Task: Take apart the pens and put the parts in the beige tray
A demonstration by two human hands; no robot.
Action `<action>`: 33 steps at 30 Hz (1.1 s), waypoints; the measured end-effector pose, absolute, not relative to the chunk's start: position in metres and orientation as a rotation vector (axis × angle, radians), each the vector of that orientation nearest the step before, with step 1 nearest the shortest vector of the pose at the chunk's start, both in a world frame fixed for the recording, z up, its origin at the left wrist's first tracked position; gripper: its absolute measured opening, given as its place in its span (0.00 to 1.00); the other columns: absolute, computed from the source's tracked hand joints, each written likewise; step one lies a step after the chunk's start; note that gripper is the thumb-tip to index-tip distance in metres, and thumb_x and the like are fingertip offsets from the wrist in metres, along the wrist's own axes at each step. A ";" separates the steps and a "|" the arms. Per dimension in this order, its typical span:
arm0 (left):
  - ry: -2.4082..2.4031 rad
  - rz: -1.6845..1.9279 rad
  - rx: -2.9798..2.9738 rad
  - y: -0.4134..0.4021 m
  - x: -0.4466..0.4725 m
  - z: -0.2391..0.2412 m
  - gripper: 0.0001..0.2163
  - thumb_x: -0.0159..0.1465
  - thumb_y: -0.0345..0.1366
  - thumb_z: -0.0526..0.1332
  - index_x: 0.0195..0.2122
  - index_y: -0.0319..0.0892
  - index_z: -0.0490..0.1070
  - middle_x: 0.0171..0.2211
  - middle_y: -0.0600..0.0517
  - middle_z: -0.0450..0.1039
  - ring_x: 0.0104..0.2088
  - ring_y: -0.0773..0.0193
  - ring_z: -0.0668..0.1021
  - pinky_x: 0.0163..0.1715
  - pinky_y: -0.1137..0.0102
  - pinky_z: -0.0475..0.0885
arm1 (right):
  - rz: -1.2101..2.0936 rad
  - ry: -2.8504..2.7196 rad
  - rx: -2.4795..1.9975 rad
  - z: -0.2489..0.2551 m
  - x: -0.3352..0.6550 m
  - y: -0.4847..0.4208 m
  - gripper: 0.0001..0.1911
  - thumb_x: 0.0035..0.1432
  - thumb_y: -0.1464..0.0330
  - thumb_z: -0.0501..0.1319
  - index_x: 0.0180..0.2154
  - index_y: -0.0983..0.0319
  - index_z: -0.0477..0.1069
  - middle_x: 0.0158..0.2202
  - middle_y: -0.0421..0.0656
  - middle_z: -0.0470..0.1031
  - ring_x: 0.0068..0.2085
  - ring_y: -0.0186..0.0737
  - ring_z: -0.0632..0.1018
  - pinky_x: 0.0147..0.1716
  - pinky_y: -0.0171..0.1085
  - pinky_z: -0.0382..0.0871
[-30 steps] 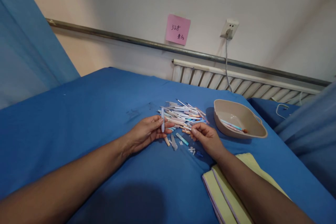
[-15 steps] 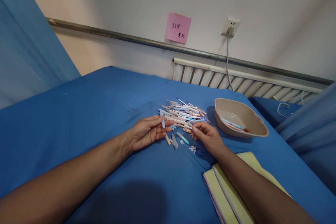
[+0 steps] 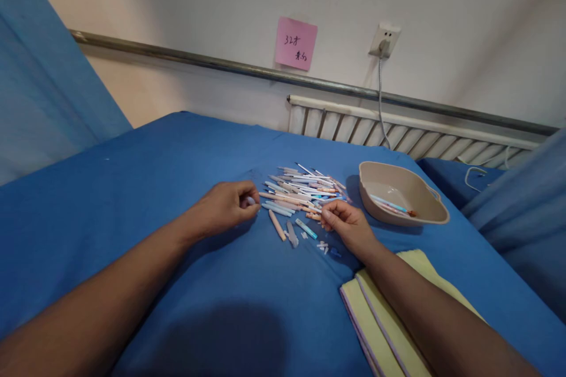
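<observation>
My left hand (image 3: 227, 205) is closed in a pinch left of the pile, its back turned up. The rounded end of a pale lavender pen cap (image 3: 250, 201) shows between thumb and fingers; the rest of it is hidden. At the pile's right front, my right hand (image 3: 347, 222) pinches the end of a slim pale pen (image 3: 313, 208), whose far part overlaps the pile. Pens and thin white sticks lie heaped together in the pile (image 3: 305, 184). In front of it are a peach pen barrel (image 3: 277, 225), a grey piece (image 3: 292, 234) and a teal piece (image 3: 306, 228).
A beige basin (image 3: 435, 212) with several pens inside stands at the right. A folded yellow towel (image 3: 380, 318) lies under my right forearm. Small white and blue bits (image 3: 335, 252) are scattered near my right hand. A radiator (image 3: 345, 123) runs along the wall behind.
My left hand has drawn left, away from the pile, and turned over, its fingers curling round the cap. The right hand keeps its pinch almost in place. The view has shifted slightly.
</observation>
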State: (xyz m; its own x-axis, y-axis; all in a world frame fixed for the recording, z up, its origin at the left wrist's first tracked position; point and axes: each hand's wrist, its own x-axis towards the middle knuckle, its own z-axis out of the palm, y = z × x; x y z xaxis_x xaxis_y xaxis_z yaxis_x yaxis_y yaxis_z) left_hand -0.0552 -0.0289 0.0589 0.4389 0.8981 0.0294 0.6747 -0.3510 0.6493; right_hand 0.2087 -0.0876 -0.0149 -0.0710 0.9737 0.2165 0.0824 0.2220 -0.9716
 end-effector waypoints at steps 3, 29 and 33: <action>1.293 0.343 2.276 -0.026 -0.056 0.053 0.07 0.53 0.39 0.59 0.29 0.42 0.73 0.20 0.56 0.69 0.22 0.67 0.69 0.23 0.73 0.59 | 1.033 -1.420 -1.082 -0.015 0.209 -0.088 0.14 0.54 0.56 0.60 0.29 0.62 0.68 0.24 0.38 0.69 0.24 0.32 0.67 0.27 0.33 0.62; 0.977 0.774 1.503 -0.042 -0.034 0.043 0.10 0.53 0.39 0.65 0.30 0.39 0.67 0.23 0.54 0.71 0.23 0.69 0.72 0.27 0.72 0.68 | 1.004 -1.442 -1.108 -0.013 0.205 -0.089 0.14 0.53 0.56 0.61 0.30 0.61 0.69 0.23 0.38 0.68 0.25 0.33 0.69 0.26 0.33 0.65; 0.999 0.782 1.520 -0.041 -0.034 0.044 0.11 0.53 0.40 0.64 0.31 0.39 0.67 0.23 0.54 0.71 0.23 0.69 0.72 0.27 0.71 0.68 | 0.988 -1.466 -1.110 -0.013 0.206 -0.089 0.14 0.54 0.56 0.60 0.29 0.61 0.69 0.23 0.38 0.68 0.24 0.32 0.68 0.26 0.33 0.65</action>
State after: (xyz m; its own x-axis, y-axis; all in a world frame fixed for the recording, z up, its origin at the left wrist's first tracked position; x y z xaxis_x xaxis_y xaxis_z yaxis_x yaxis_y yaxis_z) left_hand -0.0341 -0.0409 0.0436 0.4262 0.9038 -0.0393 0.1795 -0.0419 0.9829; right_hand 0.2058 -0.0893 -0.0127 -0.0713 0.9695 0.2343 0.1462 0.2426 -0.9591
